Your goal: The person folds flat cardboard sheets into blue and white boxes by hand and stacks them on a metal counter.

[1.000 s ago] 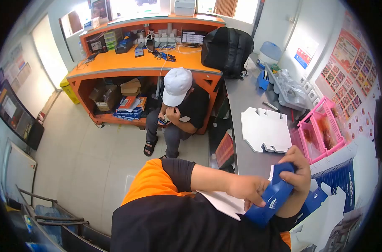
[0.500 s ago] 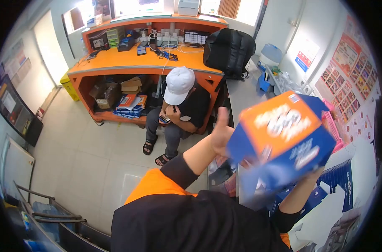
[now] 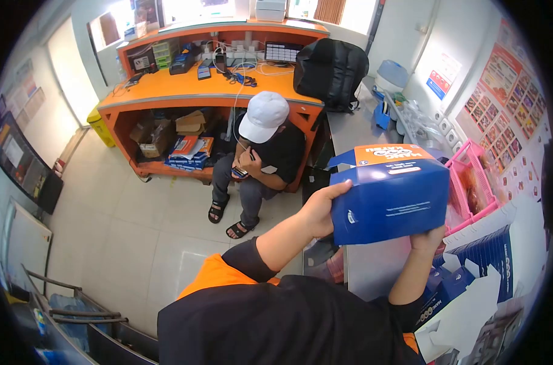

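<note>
In front of me I hold a blue and orange cardboard food box over the metal counter. Its printed orange face is on top, and a blue side with small white text faces me. A flap juts out at its far left corner. My left hand grips the left end, thumb along the near side and the other fingers mostly hidden behind it. At the lower right corner, my right hand holds the box from below; part of its fingers is out of sight under the cardboard.
A pink basket stands right of the box. More blue cartons lie near my right forearm. Another person in a white cap sits before the orange desk, holding a phone. A black backpack rests at the desk's right end.
The box has turned, its orange face swinging from facing me to the top. It is sharp now instead of blurred. My left hand has closed on its left end; the thumb was raised earlier.
</note>
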`<state>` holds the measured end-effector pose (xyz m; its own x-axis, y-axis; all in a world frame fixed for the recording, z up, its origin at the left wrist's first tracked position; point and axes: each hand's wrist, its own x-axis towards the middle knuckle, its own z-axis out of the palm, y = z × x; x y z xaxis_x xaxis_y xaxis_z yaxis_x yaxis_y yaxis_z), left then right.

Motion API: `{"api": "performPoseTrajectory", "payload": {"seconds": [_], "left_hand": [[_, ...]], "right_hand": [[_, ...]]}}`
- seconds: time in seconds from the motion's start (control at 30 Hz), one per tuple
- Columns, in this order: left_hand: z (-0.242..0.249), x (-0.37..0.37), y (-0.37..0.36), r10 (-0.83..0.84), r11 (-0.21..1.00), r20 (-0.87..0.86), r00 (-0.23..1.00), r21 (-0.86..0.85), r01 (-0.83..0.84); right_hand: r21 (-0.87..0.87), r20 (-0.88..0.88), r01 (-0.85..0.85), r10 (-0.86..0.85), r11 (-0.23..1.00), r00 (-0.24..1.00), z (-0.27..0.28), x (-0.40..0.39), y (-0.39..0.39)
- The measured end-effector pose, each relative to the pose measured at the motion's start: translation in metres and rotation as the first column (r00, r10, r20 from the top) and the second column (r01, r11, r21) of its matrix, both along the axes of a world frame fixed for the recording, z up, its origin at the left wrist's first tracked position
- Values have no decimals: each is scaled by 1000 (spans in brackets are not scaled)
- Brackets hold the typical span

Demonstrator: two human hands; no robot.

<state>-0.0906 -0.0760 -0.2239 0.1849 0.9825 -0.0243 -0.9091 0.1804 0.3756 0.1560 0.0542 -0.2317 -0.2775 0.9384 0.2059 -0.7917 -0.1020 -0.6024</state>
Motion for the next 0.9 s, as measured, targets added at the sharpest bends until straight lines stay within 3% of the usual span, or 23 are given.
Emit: {"api": "performPoseTrajectory", "payload": {"seconds": [0.07,0.17,0.23,0.27,0.3,0.33,0.37,0.4,0.47,0.57,0.6,0.7,0.73,0.83,0.87,0.9], "left_hand": [[0,-1,-2,-55,995,20,998,-81,56],[-5,2,-11,267,957,-288,920,188,-219],[-3,-10,-11,378,914,-314,871,277,-297],[3,-16,-12,406,902,-283,869,276,-332],[10,-20,-11,436,888,-249,865,277,-368],[18,-19,-12,487,862,-234,841,286,-419],[21,-17,-9,481,862,-214,850,290,-415],[23,-14,-7,472,865,-196,860,290,-409],[21,-10,-2,406,891,-154,901,284,-354],[31,-1,-3,314,913,-76,946,296,-279],[34,-2,-3,303,910,-61,951,315,-269],[37,-2,1,302,908,-84,950,330,-259],[36,1,4,328,896,-91,940,345,-279],[30,24,9,406,861,-121,906,384,-334],[31,35,5,433,850,-144,890,394,-349],[31,44,0,459,839,-167,873,404,-364]], "right_hand": [[-25,52,51,-50,998,997,-1,0,-1],[-110,212,301,-273,947,938,6,-16,-19],[-121,365,532,-461,838,809,18,-27,-35],[161,356,663,-669,732,652,4,-29,-36],[513,311,609,-792,605,525,-5,-28,-45],[792,204,466,-891,394,405,-4,-41,-63],[961,146,170,-923,218,356,7,-51,-87],[987,75,-157,-945,25,320,17,-60,-109],[949,120,-314,-945,20,303,18,-75,-126],[957,-27,-265,-945,-119,327,21,-66,-114],[960,-33,-245,-922,-137,386,32,-58,-113],[997,25,-70,-844,-15,536,45,-45,-102],[1000,-16,-5,-854,-22,521,53,-45,-104],[991,-44,-91,-898,-93,439,67,-44,-107],[971,-110,-165,-933,-175,343,71,-49,-108],[981,-83,-136,-935,-138,345,69,-49,-107]]}}
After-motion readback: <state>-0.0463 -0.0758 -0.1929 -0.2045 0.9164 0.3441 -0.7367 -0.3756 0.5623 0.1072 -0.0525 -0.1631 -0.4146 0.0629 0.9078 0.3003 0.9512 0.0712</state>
